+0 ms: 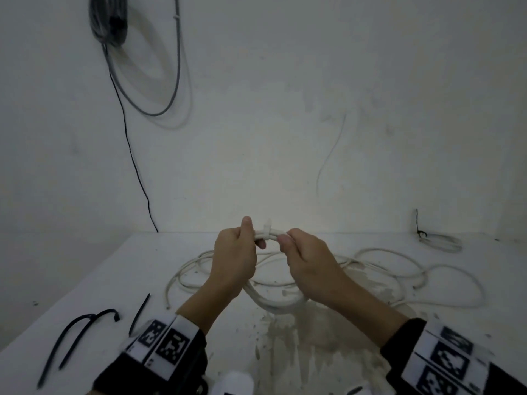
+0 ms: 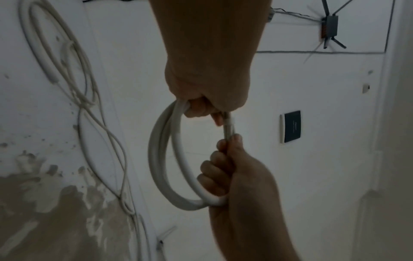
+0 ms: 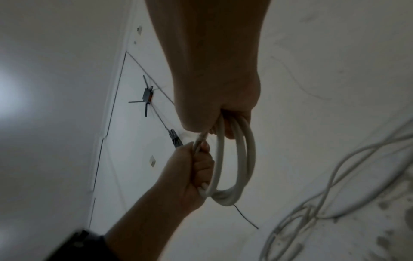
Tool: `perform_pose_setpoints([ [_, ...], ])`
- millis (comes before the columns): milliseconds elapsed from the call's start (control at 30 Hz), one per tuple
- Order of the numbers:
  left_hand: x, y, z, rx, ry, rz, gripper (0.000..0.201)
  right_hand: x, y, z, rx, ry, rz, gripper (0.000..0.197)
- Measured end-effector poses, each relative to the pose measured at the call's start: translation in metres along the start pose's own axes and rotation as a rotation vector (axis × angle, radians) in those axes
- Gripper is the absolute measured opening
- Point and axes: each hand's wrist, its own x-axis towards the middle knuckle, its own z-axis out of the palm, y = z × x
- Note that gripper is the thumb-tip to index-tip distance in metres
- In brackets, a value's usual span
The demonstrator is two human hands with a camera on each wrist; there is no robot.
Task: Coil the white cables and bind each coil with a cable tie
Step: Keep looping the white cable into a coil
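Observation:
A small coil of white cable hangs in the air above the white table, held between both hands. My left hand grips the coil's top left, thumb up. Just to the right, my right hand grips the same top stretch. A short white stub sticks up between them; I cannot tell whether it is a tie or a cable end. The left wrist view shows the coil as a round loop of several turns. In the right wrist view the coil hangs from my curled right fingers.
Loose white cables sprawl over the table behind the hands. A small white coil bound with a black tie lies at the far right by the wall. Black cable ties lie front left. Dark cables hang on the wall.

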Motion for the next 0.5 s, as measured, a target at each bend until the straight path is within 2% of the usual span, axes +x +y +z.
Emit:
perform_pose_setpoints([
  [100,0.000,0.000,0.004,0.204,0.087,0.161,0.057,0.000,-0.001,0.001,0.051,0.011,0.016,0.034],
  [167,0.002,0.001,0.005,0.222,0.069,0.180,0.057,0.002,0.001,-0.002,0.202,-0.019,0.092,0.033],
  [233,0.005,0.000,0.006,0.154,0.077,0.111,0.056,0.002,0.004,-0.008,0.364,-0.085,0.173,0.028],
  [367,0.013,0.000,0.007,-0.111,0.176,-0.110,0.051,-0.002,0.015,-0.023,0.485,-0.126,0.254,0.023],
  [500,0.014,0.000,0.017,-0.087,0.180,-0.102,0.053,-0.016,0.026,-0.032,0.634,-0.103,0.317,0.014],
])
